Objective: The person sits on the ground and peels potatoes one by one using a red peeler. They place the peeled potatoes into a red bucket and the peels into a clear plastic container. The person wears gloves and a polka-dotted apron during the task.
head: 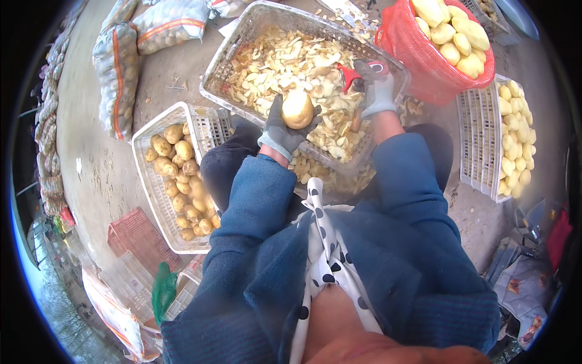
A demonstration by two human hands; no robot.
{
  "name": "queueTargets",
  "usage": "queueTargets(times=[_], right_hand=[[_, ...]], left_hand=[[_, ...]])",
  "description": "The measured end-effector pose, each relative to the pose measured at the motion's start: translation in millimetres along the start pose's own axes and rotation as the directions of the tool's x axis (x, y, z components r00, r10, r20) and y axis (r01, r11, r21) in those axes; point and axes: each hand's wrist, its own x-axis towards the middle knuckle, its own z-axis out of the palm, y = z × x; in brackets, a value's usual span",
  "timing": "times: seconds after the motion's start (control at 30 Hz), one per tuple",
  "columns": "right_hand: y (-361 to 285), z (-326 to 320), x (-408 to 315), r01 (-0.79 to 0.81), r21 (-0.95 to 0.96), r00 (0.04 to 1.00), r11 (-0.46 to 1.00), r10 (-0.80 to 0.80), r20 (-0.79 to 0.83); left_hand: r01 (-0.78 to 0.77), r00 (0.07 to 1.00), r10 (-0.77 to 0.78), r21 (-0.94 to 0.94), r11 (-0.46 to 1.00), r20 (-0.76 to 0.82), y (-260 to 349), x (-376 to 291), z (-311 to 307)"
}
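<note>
My left hand [283, 129], in a grey work glove, cups a potato [298, 109] whose facing side looks pale yellow. In my gloved right hand [376, 86] is a red vegetable peeler [349, 76], held to the right of the potato and apart from it. Both hands are over a large white plastic crate [213, 68] heaped with potato peelings [291, 59]. To my left, a white basket [159, 200] holds several unpeeled potatoes [182, 170].
A red mesh sack [423, 68] of peeled potatoes [454, 34] stands at the upper right, beside a white basket [477, 136] of more peeled ones. Full woven sacks [116, 82] lie at the upper left. Pink crates [138, 239] and green netting [163, 291] are at the lower left.
</note>
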Motion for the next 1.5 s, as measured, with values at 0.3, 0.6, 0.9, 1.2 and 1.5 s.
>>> queueTargets(times=[0.3,0.6,0.9,1.2,1.5], right_hand=[[6,-8,-1,-0.112,0.01,0.968,0.994,0.106,0.226],[21,-20,1,-0.123,0.126,0.852,0.984,0.04,0.522],[-3,-14,-10,-0.037,0.089,0.968,0.995,0.014,0.25],[1,-18,-2,0.03,-0.074,0.974,0.997,-0.013,0.227],[-8,2,-39,-0.303,0.214,0.839,0.929,0.154,0.522]], left_hand=[[0.198,0.946,-0.291,-0.456,0.868,-0.141,-3,-6,10],[0.19,0.952,-0.246,-0.278,0.942,-0.183,-14,12,-4],[0.147,0.93,-0.22,-0.25,0.957,-0.296,9,-6,19],[0.275,0.942,-0.328,-0.395,0.877,-0.071,6,-19,24],[0.359,0.91,-0.414,-0.538,0.763,0.019,-2,-7,11]])
